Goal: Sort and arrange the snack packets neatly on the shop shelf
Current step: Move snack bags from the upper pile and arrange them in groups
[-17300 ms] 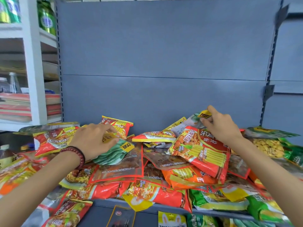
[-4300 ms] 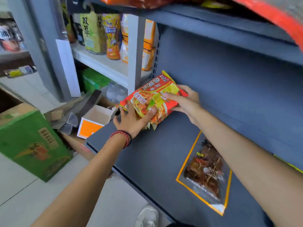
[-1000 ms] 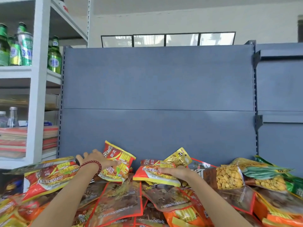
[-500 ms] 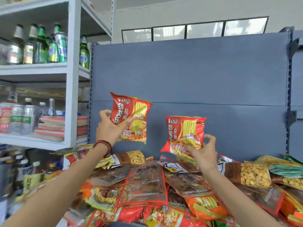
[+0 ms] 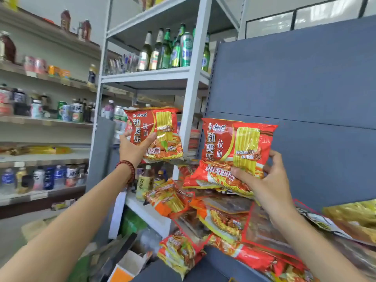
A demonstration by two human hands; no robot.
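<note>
While the left hand grips one red packet aloft, the right hand clasps a second packet.

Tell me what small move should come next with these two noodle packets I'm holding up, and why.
Probably bring the left packet across onto the right packet so they stack as one pair. Both are the same red noodle kind. The left hand and right hand hold them apart above the mixed heap, so pairing them seems the tidy step.
</note>
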